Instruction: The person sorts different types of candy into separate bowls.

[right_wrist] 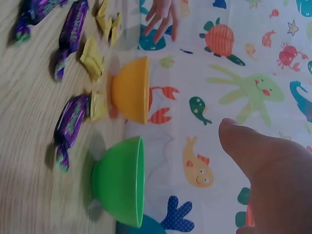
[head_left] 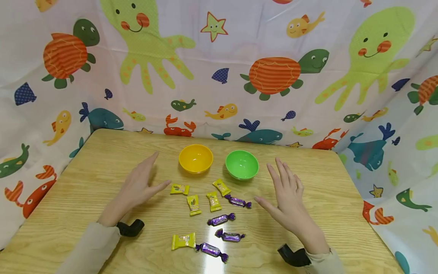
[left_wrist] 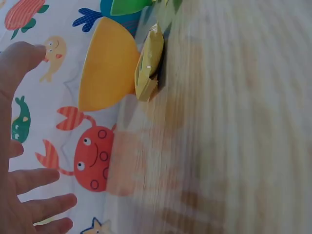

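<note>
Above the table's left half my left hand (head_left: 138, 184) is spread, its thumb pointing at a yellow-wrapped candy (head_left: 179, 189) without touching it. My right hand (head_left: 285, 194) hovers on the other side, fingers apart and holding nothing. Between the hands, at the back, stand a yellow bowl (head_left: 196, 159) and a green bowl (head_left: 242, 164). In front of them lie several yellow-wrapped candies, one (head_left: 194, 205) near the middle, and several purple twist-wrapped candies, one (head_left: 221, 219) among them. The right wrist view shows both bowls beyond my right thumb (right_wrist: 268, 151).
Everything stands on a light wooden table (head_left: 308, 220). A white cloth (head_left: 219, 49) printed with sea animals hangs behind it and along both sides. Black curved pieces sit at the left wrist (head_left: 131, 228) and the right wrist (head_left: 294, 256).
</note>
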Demonstrator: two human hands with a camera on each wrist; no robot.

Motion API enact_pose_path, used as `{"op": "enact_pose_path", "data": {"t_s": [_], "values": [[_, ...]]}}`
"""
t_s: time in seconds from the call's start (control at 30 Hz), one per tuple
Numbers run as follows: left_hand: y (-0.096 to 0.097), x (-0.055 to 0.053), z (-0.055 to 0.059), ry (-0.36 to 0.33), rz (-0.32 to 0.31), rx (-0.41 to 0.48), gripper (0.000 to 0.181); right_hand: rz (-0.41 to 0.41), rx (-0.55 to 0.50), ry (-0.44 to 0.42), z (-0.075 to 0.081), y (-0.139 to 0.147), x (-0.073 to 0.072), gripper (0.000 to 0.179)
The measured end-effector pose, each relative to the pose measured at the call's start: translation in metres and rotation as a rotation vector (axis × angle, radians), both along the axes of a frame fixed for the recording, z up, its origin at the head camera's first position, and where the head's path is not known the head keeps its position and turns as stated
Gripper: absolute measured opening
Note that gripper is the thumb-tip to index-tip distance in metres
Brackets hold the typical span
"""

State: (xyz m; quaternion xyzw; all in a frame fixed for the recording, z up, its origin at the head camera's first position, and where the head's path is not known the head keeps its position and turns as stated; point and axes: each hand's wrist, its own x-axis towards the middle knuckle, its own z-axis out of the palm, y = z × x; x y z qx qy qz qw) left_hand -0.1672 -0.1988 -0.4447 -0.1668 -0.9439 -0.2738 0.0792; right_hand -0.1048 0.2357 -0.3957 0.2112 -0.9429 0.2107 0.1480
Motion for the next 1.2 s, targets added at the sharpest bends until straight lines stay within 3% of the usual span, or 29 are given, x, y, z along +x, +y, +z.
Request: {"op": "enact_pose_path", "data": {"t_s": [0.2, 0.5, 0.7, 0.87, 1.03, 1.2], "values": [[0.016, -0.023, -0.003, -0.106, -0.052, 0.185, 0.105, 0.062, -0.042, 0.021, 0.003, -0.019, -0.008, 0.091], [0.031, -0.052, -0.023, -0.225, -0.186, 0.438, 0.116, 0.154, -0.09, 0.002, 0.005, -0.048, -0.019, 0.092], [0.04, -0.066, -0.037, -0.265, -0.258, 0.576, 0.118, 0.217, -0.126, -0.012, -0.007, -0.063, -0.026, 0.085], [0.05, -0.073, -0.042, -0.274, -0.257, 0.592, 0.12, 0.274, -0.125, -0.02, -0.027, -0.077, -0.028, 0.077], [0.053, -0.076, -0.046, -0.264, -0.262, 0.549, 0.118, 0.297, -0.11, -0.065, -0.045, -0.091, -0.022, 0.058], [0.054, -0.075, -0.049, -0.266, -0.233, 0.511, 0.11, 0.274, 0.042, -0.075, -0.06, -0.099, -0.015, 0.037]]}}
